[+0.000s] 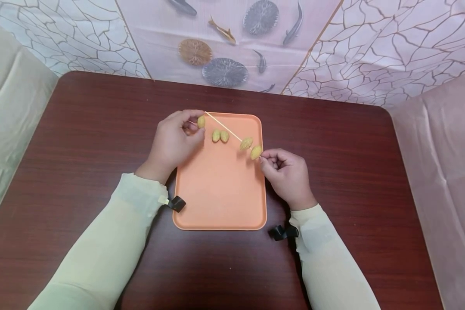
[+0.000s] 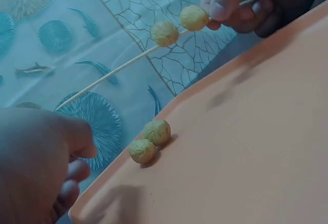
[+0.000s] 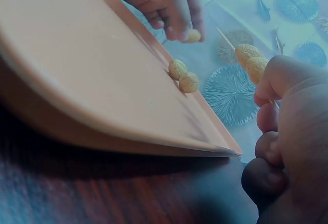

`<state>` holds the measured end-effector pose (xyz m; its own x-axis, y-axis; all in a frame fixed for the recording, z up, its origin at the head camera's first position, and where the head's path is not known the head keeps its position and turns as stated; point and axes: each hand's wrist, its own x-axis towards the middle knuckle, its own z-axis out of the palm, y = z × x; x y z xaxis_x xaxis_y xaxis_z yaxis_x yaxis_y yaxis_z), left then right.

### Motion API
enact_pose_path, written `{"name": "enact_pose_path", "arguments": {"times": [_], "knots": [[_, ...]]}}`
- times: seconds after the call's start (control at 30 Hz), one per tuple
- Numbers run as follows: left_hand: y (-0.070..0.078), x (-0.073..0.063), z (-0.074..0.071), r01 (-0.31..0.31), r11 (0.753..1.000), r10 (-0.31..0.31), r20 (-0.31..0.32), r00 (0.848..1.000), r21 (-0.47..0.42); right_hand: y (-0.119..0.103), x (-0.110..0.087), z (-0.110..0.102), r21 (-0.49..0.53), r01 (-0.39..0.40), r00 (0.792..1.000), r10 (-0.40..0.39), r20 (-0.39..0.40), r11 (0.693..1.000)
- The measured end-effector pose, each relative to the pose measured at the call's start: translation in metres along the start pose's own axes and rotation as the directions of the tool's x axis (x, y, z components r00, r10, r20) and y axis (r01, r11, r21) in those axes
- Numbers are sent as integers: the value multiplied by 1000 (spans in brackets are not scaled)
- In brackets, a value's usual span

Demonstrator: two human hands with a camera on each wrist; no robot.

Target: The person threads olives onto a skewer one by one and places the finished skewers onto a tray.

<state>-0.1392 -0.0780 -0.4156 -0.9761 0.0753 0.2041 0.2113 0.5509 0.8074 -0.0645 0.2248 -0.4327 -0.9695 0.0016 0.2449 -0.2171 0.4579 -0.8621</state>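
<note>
My right hand (image 1: pixel 288 176) pinches a thin wooden skewer (image 1: pixel 224 127) near its lower end, beyond the tray's right edge. Two wrinkled yellow-green oval fruits (image 3: pixel 248 55) are threaded on it, close to my fingers. Between thumb and fingertips, my left hand (image 1: pixel 174 140) holds a single fruit (image 1: pixel 201 122) over the tray's far left corner. The skewer's bare tip points toward that hand; the right wrist view shows a gap between tip and held fruit. Two loose fruits (image 2: pixel 148 142) lie side by side on the orange tray (image 1: pixel 221 189). The left wrist view hides the held fruit.
The tray lies on a dark reddish-brown wooden table (image 1: pixel 345 172). Behind the table hangs a patterned cloth (image 1: pixel 224 43) with fish and round motifs. Pale cloth (image 1: pixel 445 172) also borders the right side. Black straps (image 1: pixel 283 232) hang at both wrists.
</note>
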Motion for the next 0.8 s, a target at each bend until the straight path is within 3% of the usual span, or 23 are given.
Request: {"name": "enact_pose_path", "arguments": {"times": [0.2,0.4,0.8], "knots": [[3,0,0,65,978,-76,-50,996,-198,2,1,-1,-11,32,999,-32,36,999],[3,1,1,59,913,-91,-59,994,-404,1,1,-1,-28,43,998,-41,44,999],[2,2,0,83,884,-132,-75,988,-460,1,0,0,-7,50,997,-50,59,999]]}}
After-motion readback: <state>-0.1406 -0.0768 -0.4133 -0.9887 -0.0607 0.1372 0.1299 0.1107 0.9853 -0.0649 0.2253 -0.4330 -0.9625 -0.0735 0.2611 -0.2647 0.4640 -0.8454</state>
